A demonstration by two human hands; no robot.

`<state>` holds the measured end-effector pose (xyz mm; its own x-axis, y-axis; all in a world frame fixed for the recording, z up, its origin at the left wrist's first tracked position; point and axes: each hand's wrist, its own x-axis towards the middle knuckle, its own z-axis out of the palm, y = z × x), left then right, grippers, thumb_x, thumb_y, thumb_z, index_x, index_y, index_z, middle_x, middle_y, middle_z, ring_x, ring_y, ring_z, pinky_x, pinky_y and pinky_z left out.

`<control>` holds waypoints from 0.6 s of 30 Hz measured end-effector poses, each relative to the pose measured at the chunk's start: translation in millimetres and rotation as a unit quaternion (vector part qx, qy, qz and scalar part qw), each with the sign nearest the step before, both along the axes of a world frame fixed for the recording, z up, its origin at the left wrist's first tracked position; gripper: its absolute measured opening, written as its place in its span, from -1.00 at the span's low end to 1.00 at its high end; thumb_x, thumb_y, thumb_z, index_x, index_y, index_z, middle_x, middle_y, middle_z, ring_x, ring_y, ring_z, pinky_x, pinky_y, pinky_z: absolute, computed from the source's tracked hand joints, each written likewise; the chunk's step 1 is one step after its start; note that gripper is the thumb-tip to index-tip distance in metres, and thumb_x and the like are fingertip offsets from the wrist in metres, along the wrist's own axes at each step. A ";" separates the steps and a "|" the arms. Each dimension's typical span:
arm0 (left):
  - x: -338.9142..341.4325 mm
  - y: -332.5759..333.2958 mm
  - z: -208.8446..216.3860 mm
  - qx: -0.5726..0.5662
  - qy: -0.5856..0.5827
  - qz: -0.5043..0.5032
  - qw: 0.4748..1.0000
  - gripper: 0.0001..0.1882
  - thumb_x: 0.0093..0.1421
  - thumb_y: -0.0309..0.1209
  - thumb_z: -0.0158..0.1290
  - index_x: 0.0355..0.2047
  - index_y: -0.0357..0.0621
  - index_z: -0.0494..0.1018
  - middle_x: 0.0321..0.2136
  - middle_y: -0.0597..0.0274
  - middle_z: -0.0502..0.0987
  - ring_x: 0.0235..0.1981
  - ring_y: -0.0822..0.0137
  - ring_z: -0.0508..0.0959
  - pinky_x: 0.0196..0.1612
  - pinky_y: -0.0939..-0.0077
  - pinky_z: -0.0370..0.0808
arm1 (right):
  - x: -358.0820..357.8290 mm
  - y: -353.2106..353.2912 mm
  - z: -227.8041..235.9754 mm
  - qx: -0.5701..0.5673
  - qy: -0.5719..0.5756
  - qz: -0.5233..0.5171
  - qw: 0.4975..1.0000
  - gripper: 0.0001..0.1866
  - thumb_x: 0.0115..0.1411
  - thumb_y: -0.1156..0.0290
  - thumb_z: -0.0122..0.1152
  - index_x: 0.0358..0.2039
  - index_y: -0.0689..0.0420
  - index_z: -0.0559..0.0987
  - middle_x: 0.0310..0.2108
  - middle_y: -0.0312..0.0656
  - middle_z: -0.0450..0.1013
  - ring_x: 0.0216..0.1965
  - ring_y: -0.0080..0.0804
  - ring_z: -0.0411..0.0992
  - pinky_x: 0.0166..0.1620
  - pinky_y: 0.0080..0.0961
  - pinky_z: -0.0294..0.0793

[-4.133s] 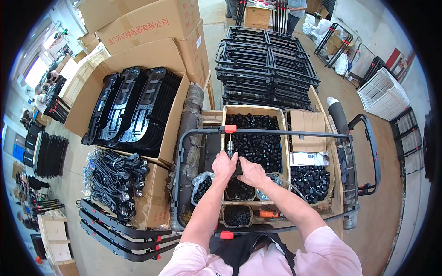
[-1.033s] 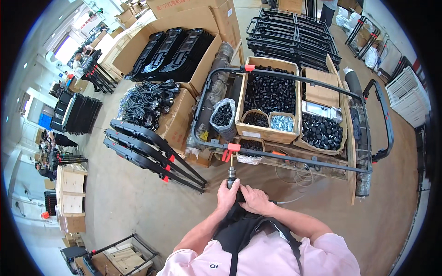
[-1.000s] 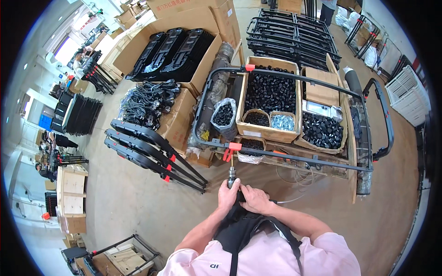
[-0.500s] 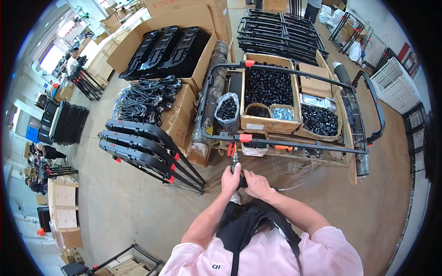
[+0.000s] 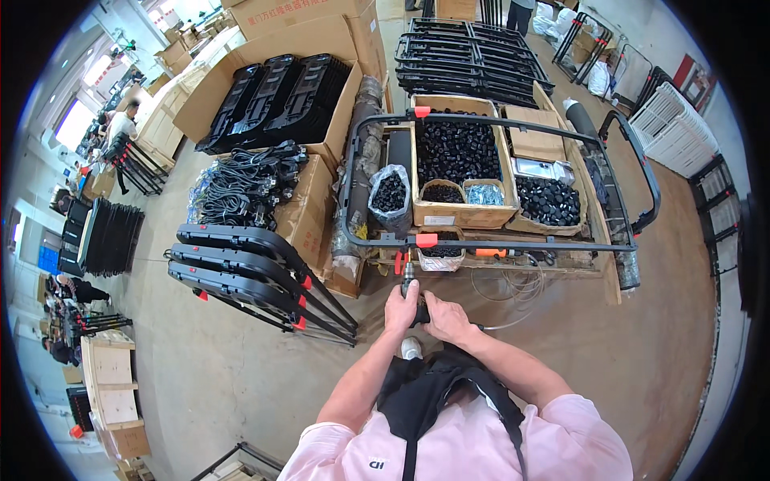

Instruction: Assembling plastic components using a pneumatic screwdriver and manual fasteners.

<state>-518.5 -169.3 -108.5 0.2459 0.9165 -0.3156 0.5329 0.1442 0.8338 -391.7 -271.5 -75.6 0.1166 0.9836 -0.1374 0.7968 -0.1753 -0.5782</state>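
"Is that left hand (image 5: 400,309) holding something?"

"Yes, it's curled closed around the power driver (image 5: 410,274), and the right hand (image 5: 447,317) has its fingers bent in against the tool, just beside."

"Where's the power driver pointing?"

"Away from the person, up to the near bar of the black frame (image 5: 521,244), beside a red clip (image 5: 427,240). Whether the tip touches, I can't tell."

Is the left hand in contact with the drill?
Touching: the head view shows the left hand wrapped around the drill just behind its metal chuck, with no gap.
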 end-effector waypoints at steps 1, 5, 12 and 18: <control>0.6 0.9 -0.4 0.000 0.005 0.001 1.000 -0.32 0.37 0.24 0.07 -0.27 -0.28 0.54 -0.39 -0.05 0.64 -0.29 0.01 0.64 -0.13 0.10 0.52 | 0.9 0.7 -0.2 0.006 -0.001 0.002 1.000 -0.15 0.00 0.25 0.54 0.24 0.26 0.34 -0.11 0.20 0.62 -0.09 0.18 0.63 -0.03 -0.03 0.63; 3.8 3.8 3.3 -0.013 0.010 -0.003 1.000 -0.31 0.37 0.25 0.07 -0.23 -0.28 0.54 -0.35 -0.08 0.65 -0.24 -0.01 0.66 -0.10 0.09 0.53 | 3.6 2.4 -2.9 0.017 -0.010 0.007 1.000 -0.09 -0.02 0.26 0.55 0.30 0.26 0.30 -0.11 0.20 0.62 -0.09 0.19 0.63 -0.03 -0.03 0.64; 6.0 10.1 -2.2 0.001 0.022 -0.006 1.000 -0.32 0.38 0.24 0.06 -0.19 -0.28 0.54 -0.31 -0.11 0.66 -0.20 -0.03 0.67 -0.07 0.08 0.54 | 7.1 7.3 -3.8 0.013 -0.006 0.005 1.000 -0.06 -0.04 0.27 0.56 0.32 0.26 0.29 -0.07 0.22 0.61 -0.06 0.17 0.62 0.00 -0.02 0.63; 10.4 15.6 -4.0 -0.010 0.026 -0.010 1.000 -0.34 0.39 0.21 0.06 -0.16 -0.28 0.54 -0.26 -0.12 0.66 -0.16 -0.04 0.66 -0.04 0.08 0.53 | 9.9 11.0 -1.3 0.008 -0.015 0.025 1.000 -0.22 0.00 0.31 0.52 0.21 0.22 0.36 -0.07 0.14 0.55 -0.06 0.20 0.60 -0.02 0.00 0.62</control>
<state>-508.1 -153.7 -112.5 0.2459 0.9051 -0.3468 0.5786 0.1500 0.8017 -381.8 -260.5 -77.0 0.0704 0.9905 -0.1182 0.8218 -0.1247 -0.5560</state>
